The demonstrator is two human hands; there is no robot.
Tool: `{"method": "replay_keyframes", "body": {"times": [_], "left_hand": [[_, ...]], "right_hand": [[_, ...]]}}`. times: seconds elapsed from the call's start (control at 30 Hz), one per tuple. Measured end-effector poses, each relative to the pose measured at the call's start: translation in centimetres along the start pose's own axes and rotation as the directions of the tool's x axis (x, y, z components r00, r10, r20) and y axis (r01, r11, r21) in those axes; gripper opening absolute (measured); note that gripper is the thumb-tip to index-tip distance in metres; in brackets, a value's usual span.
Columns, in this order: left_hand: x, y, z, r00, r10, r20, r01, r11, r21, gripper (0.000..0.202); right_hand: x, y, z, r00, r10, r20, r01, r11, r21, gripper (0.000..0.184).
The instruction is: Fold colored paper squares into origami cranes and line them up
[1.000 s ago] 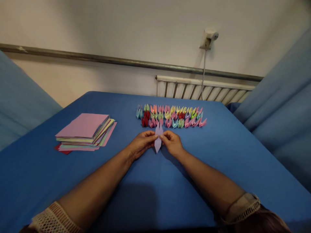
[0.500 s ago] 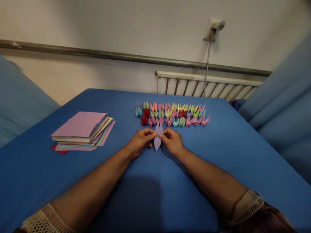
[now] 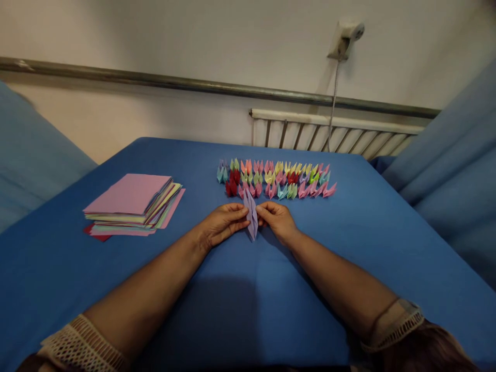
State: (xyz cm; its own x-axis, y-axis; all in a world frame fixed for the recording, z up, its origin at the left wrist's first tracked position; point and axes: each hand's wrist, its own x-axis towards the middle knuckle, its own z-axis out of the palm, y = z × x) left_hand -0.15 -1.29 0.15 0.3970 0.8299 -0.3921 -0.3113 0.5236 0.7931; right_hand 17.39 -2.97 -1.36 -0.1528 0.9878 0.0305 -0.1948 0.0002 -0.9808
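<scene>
A narrow, folded piece of lilac origami paper (image 3: 251, 216) stands upright between my hands, its layers spread a little and its upper end split into points. My left hand (image 3: 227, 223) pinches its left edge between thumb and fingers. From the other side, my right hand (image 3: 278, 221) grips its right edge, the fingers partly hidden behind the thumb. Just beyond the lilac paper are rows of small folded paper cranes (image 3: 281, 191) in red, pink, yellow, green, blue and purple.
On the left lies a thick stack of coloured paper squares (image 3: 129, 194), pink on top, with a red sheet (image 3: 101, 236) poking out underneath. A blue cloth (image 3: 302, 310) covers the table. Behind it are a radiator (image 3: 310, 121), a metal rail (image 3: 186, 85) and a wall socket (image 3: 344, 41); curtains hang at both sides.
The lilac paper has turned from its flat face to a more edge-on view, and its layers have parted. Both hands keep hold, with the left fingers shifted slightly. The camera view has shifted a little.
</scene>
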Motion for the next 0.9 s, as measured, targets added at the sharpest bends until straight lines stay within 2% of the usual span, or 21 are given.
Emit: {"method": "replay_keyframes", "body": {"times": [0.13, 0.3, 0.5, 0.67, 0.9], "left_hand": [[-0.1, 0.1, 0.2, 0.999, -0.004, 0.048, 0.003, 1.000, 0.016, 0.009], [-0.2, 0.1, 0.7, 1.000, 0.009, -0.012, -0.008, 1.000, 0.020, 0.010], [-0.4, 0.1, 1.1, 1.000, 0.016, -0.022, -0.015, 0.999, 0.051, 0.013], [-0.3, 0.1, 0.9, 0.999, 0.033, -0.017, -0.032, 0.999, 0.037, 0.012], [-0.3, 0.0, 0.7, 1.000, 0.016, 0.020, -0.018, 0.998, 0.056, 0.009]], "right_hand": [[0.1, 0.1, 0.0, 1.000, -0.002, -0.002, 0.002, 1.000, 0.008, 0.039], [0.3, 0.6, 0.0, 0.995, -0.098, -0.028, 0.095, 0.991, -0.098, 0.037], [0.1, 1.4, -0.1, 0.982, -0.184, -0.034, 0.174, 0.965, -0.195, 0.029], [0.1, 1.3, 0.0, 0.985, -0.170, -0.002, 0.168, 0.975, -0.148, 0.029], [0.4, 1.4, 0.0, 0.997, -0.073, 0.013, 0.074, 0.994, -0.086, 0.035]]}}
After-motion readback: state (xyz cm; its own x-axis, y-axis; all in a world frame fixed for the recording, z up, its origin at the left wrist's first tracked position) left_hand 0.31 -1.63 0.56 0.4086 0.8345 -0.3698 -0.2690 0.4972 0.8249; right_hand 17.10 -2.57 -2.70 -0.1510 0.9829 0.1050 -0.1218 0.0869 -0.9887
